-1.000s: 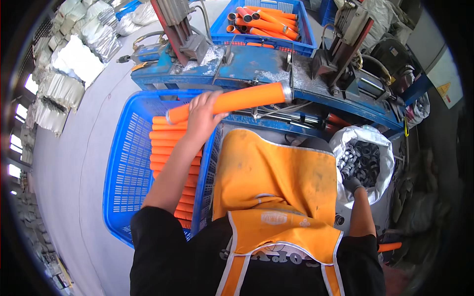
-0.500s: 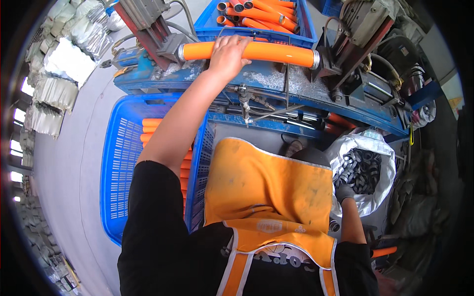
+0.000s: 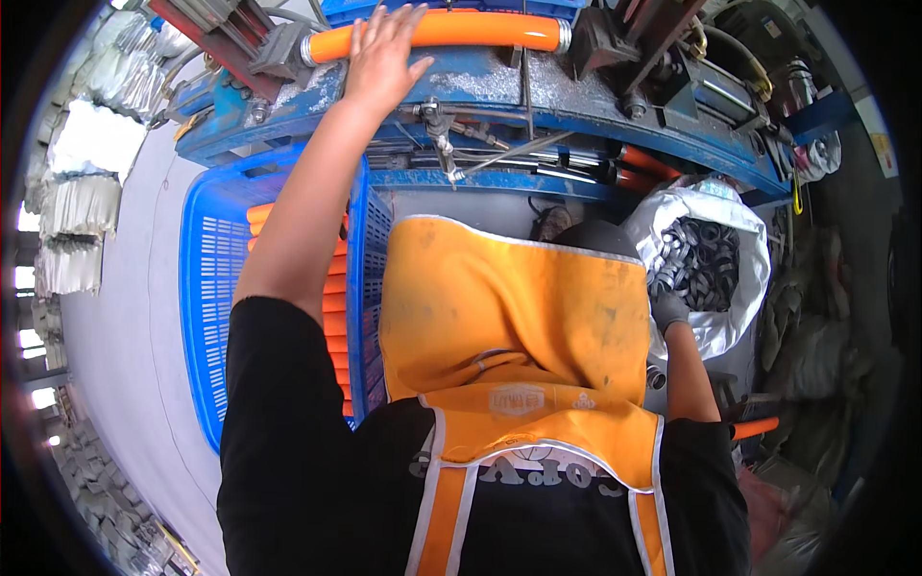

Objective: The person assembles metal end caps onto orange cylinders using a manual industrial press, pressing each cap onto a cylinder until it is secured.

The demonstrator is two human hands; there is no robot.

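Since the earlier frames the left hand (image 3: 384, 53) has carried the orange tube (image 3: 451, 29) up out of the space above the blue crate (image 3: 206, 288) and onto the top of the blue machine (image 3: 538, 106), where it now lies level across the frame. That hand rests flat on the tube near its left end, fingers spread and laid over it rather than wrapped round it. The tube appears seated: its left end meets a grey metal fitting (image 3: 283, 48) and its right end carries a ribbed metal collar (image 3: 559, 34) close against the dark clamp block (image 3: 600, 38). So the loading part looks done or nearly so, judging from how it lies; whether the machine has clamped or worked it cannot be told.

The tube is bright orange, smooth, straight and round, seemingly rigid plastic, with the silvery collar at one end.

What is left seems plentiful: more orange tubes (image 3: 331, 288) lie stacked in the blue crate at the person's left, mostly hidden by the arm. Further orange tubes (image 3: 643, 163) show under the machine's right side.

The right hand (image 3: 667, 309), in a grey glove, reaches down to the rim of a white sack (image 3: 740, 230) full of dark rings (image 3: 701, 259); its fingers look curled, but whether they pinch a ring cannot be told. An orange apron (image 3: 509, 307) covers the person's lap.
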